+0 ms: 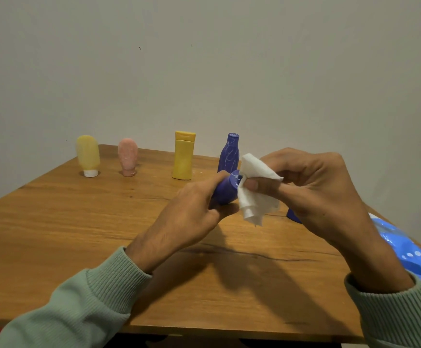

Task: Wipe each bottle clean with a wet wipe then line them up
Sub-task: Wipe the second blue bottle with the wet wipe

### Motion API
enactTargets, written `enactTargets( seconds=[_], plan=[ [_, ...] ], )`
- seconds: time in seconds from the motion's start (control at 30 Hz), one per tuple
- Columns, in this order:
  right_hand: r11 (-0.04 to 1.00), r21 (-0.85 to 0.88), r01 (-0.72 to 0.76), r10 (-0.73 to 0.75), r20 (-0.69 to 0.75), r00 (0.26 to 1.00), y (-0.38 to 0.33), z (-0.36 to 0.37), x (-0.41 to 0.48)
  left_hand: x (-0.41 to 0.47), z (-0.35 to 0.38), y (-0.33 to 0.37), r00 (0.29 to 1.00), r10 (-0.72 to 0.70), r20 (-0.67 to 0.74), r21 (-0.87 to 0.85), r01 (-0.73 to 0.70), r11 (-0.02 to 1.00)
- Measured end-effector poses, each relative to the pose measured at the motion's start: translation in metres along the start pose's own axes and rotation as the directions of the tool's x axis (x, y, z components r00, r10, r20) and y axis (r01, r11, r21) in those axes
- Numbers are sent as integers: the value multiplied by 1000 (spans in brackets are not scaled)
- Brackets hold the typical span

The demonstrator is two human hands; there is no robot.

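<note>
Standing in a row at the far side of the table (79, 234), four bottles (184, 159); lying at its right edge, wipe pack (410, 252).

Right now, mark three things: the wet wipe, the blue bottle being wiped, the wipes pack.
wet wipe (257, 202): head view, middle of the white sheet.
held blue bottle (225, 193): head view, bare body just behind its cap.
wipes pack (410, 257): head view, top of the blue wrapper.

I make out no legible text, brand or number on my feed: white scrawls on the standing purple bottle (228, 156) are unreadable, and the blue wipe pack (410, 254) shows only white dots.
</note>
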State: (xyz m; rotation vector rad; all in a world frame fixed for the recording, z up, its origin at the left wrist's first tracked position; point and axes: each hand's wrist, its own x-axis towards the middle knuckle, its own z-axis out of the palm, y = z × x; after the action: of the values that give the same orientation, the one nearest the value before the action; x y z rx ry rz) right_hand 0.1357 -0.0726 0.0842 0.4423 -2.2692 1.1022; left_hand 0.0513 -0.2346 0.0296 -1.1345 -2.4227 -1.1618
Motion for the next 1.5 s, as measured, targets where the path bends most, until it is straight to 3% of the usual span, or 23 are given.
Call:
enactTargets(
  seconds=[0.13, 0.3, 0.47, 0.67, 0.83, 0.93, 1.1, 1.23, 1.5],
  plan=[
    [999, -43, 17, -16, 24, 1000, -1, 6, -1, -4, 1, 3, 999, 40, -6, 97, -39, 995],
    [999, -33, -24, 22, -57, 998, 1, 9, -1, -3, -3, 3, 998, 52, -36, 107, -47, 993],
    [992, -108, 65, -55, 88, 995, -3, 8, -2, -5, 0, 2, 999, 27, -32, 142, -22, 990],
    [997, -67, -35, 30, -67, 997, 0, 9, -2, -4, -2, 1, 995, 86, -43, 194, -76, 978],
    [976, -185, 119, -97, 125, 987, -4, 12, -4, -5, -1, 0, 999, 35, -4, 262, -32, 964],
    [965, -223, 138, -107, 145, 984, -3, 11, -4, -6, -2, 2, 999, 54, 6, 294, -53, 954],
    [982, -187, 29, -16, 71, 997, -2, 11, -3, -5, 1, -2, 998, 54, -9, 301, -49, 952],
    [999, 11, -46, 46, -18, 999, -3, 8, -3, -5, 2, -3, 991, 119, -67, 189, -104, 976],
    [993, 66, -99, 108, -157, 982, 3, -18, -2, 1, 1, -4, 988, 110, -108, 58, -104, 993]
  ],
)
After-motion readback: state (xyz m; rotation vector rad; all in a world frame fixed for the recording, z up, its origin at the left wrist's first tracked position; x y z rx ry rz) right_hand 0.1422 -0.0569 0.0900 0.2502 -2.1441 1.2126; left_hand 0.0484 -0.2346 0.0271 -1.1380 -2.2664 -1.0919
